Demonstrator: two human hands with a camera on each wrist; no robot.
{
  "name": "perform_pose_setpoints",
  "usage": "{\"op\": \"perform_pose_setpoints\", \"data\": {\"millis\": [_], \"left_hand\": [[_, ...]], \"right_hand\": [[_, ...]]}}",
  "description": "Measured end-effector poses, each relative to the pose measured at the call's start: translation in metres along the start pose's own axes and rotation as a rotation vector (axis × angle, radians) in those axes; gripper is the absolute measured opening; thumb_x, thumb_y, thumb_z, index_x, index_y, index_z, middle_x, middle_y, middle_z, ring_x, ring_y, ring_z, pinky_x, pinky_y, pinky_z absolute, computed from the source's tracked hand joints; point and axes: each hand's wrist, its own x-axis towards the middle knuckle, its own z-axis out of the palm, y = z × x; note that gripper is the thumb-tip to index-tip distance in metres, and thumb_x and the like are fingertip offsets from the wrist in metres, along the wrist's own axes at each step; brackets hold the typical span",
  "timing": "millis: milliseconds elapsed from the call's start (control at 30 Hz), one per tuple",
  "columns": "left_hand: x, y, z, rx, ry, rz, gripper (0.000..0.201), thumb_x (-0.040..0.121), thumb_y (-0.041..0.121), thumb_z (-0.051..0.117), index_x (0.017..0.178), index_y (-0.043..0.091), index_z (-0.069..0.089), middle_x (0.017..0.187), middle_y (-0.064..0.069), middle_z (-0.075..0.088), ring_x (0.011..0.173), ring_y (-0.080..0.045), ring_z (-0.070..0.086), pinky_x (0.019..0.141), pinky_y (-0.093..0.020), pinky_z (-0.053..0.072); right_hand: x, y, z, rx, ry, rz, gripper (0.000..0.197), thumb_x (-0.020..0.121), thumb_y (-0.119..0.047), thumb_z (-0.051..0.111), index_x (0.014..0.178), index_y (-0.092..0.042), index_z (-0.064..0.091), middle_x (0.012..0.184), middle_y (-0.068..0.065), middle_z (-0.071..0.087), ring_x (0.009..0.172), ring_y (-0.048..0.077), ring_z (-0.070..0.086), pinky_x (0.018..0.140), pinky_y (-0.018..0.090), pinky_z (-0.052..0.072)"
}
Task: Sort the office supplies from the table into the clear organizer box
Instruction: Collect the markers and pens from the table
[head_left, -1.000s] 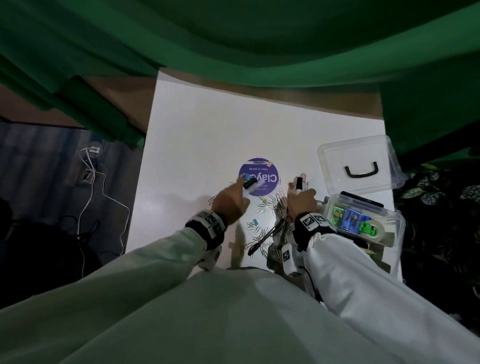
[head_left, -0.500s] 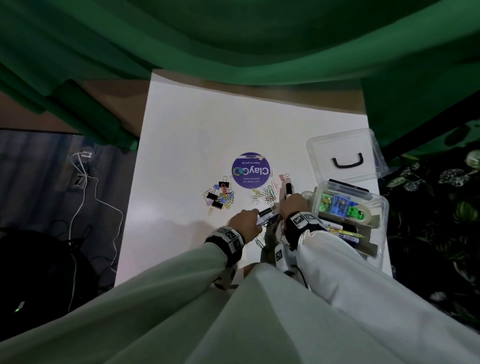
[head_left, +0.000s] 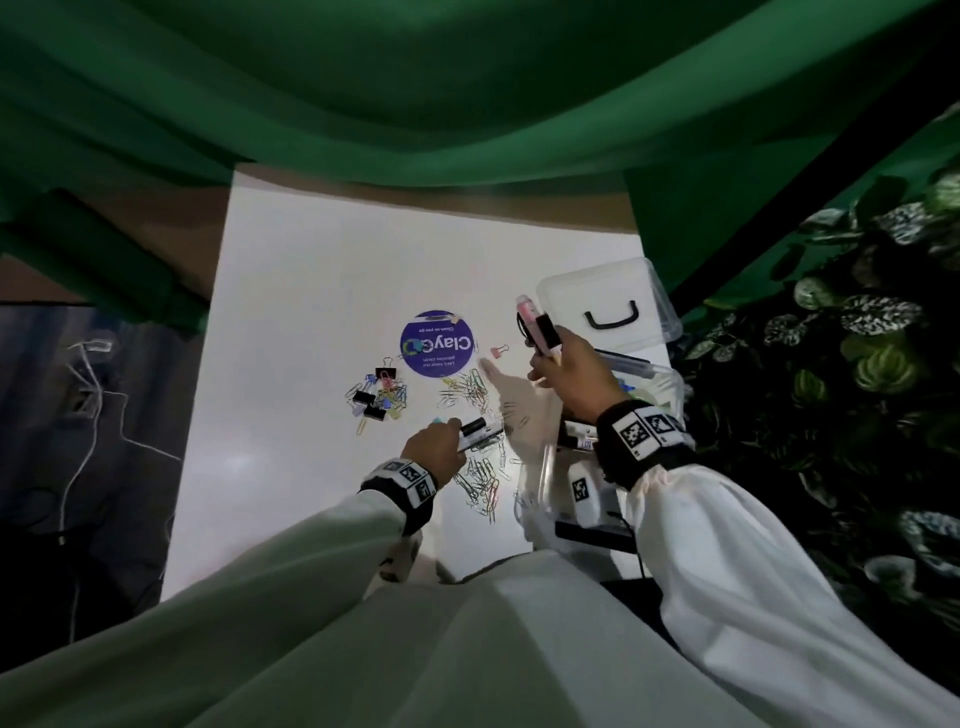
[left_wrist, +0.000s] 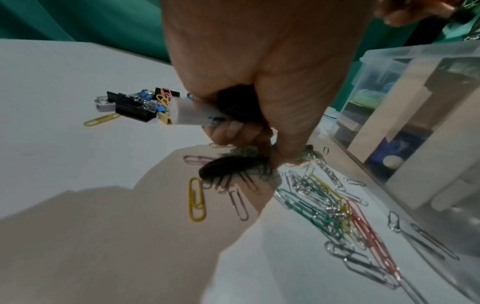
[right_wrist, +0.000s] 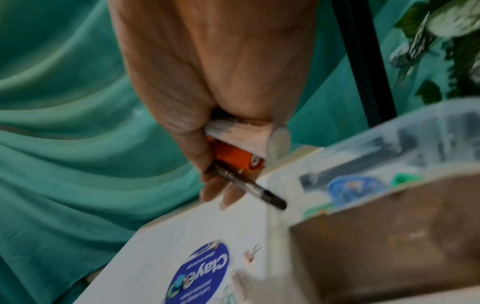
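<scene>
The sorting looks partly done: the clear organizer box (head_left: 657, 376) at the right of the frame already holds some supplies, while paper clips (head_left: 480, 475) and binder clips (head_left: 375, 397) lie loose mid-table (head_left: 311, 291). The left hand (head_left: 436, 454) grips a white marker (head_left: 480, 430) low over the clips. The right hand (head_left: 569, 369), raised by the box, clutches a pink highlighter (head_left: 535, 325), a black pen and, seemingly, something orange.

Organizer box (right_wrist: 389, 236) blurred; contents indistinct
</scene>
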Motion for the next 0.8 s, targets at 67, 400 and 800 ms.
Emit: {"op": "perform_pose_setpoints", "data": {"millis": [67,400,800], "left_hand": [[-0.003,0.004,-0.003,-0.023,0.013,-0.005,0.034,0.088,0.026,0.055,0.117,0.01,0.05,0.111,-0.014,0.059,0.098,-0.034,0.061,0.074,-0.035,0.047],[-0.03,0.039,-0.054,-0.417,0.082,0.194,0.016,0.1,0.024,0.045,0.105,0.011,0.038,0.078,-0.002,0.052,0.061,-0.016,0.047,0.049,-0.025,0.028],[-0.008,0.144,-0.074,-0.054,0.023,0.544,0.03,0.096,0.037,0.054,0.119,0.018,0.052,0.105,-0.012,0.067,0.093,-0.03,0.063,0.073,-0.033,0.045]], "right_hand": [[-0.011,0.011,-0.022,0.003,-0.093,-0.071,0.031,0.093,-0.016,0.057,0.124,-0.022,0.054,0.117,0.001,0.066,0.099,0.014,0.069,0.093,0.045,0.053],[-0.064,0.079,-0.051,-0.51,-0.276,-0.102,0.043,0.095,-0.027,0.059,0.136,-0.033,0.049,0.129,-0.002,0.062,0.118,0.019,0.058,0.088,0.027,0.043],[-0.067,0.094,-0.09,-0.642,-0.063,0.027,0.014,0.085,-0.015,0.059,0.092,-0.026,0.066,0.102,0.005,0.07,0.097,0.027,0.064,0.084,0.037,0.053]]}}
